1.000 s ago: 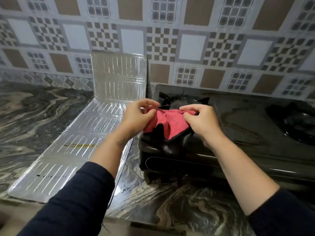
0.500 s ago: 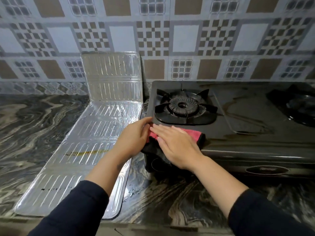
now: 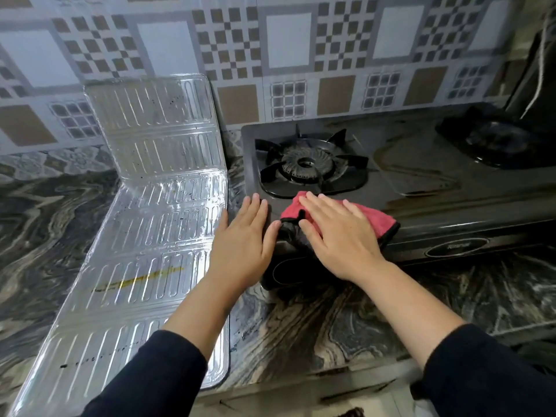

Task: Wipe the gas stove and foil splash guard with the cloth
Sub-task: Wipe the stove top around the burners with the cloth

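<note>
A black two-burner gas stove (image 3: 421, 188) stands on the marble counter. A red cloth with a dark edge (image 3: 377, 219) lies on its front left corner, in front of the left burner (image 3: 308, 165). My right hand (image 3: 337, 236) presses flat on the cloth, fingers spread. My left hand (image 3: 245, 239) rests flat on the stove's left edge, just beside the cloth, holding nothing. The foil splash guard (image 3: 144, 251) lies left of the stove, its far panel folded up against the wall; a yellow-brown streak (image 3: 138, 279) marks it.
The right burner (image 3: 496, 142) sits at the far right under a dark object with a cord (image 3: 538, 55). Patterned tiles (image 3: 288, 40) cover the wall behind. Marble counter (image 3: 316, 320) runs in front to the near edge and left of the foil (image 3: 45, 221).
Both hands held the cloth up bunched a second ago. The cloth has since been laid on the stove's corner; my right hand flattened onto it and my left hand let go.
</note>
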The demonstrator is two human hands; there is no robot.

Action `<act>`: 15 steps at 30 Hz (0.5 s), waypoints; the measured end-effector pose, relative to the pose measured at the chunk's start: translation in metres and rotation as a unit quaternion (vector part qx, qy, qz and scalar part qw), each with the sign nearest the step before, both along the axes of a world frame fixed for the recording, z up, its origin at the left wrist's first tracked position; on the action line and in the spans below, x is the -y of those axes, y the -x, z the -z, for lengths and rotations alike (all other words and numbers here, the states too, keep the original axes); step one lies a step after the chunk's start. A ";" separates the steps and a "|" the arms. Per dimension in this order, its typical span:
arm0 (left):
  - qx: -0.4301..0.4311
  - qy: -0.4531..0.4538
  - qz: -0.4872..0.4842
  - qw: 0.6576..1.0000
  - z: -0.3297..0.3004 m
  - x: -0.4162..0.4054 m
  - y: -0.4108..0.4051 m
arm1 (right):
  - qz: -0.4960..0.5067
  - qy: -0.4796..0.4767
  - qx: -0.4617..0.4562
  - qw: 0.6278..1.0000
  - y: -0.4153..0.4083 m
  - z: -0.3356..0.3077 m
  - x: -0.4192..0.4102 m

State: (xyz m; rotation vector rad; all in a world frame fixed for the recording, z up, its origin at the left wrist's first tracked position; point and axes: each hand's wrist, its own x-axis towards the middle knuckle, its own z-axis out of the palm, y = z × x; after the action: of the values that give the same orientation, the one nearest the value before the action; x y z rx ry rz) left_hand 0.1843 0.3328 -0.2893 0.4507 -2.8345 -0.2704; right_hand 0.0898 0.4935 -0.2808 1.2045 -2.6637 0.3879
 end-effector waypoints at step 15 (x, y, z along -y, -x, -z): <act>-0.062 0.017 0.055 0.996 -0.009 -0.015 0.028 | 0.055 -0.004 0.006 0.998 0.028 0.000 -0.037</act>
State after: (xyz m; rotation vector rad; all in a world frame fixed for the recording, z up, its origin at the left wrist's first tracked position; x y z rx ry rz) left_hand 0.1562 0.3473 -0.2801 0.2612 -2.7416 -0.2625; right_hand 0.0617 0.5306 -0.2810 1.0544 -2.7289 0.3690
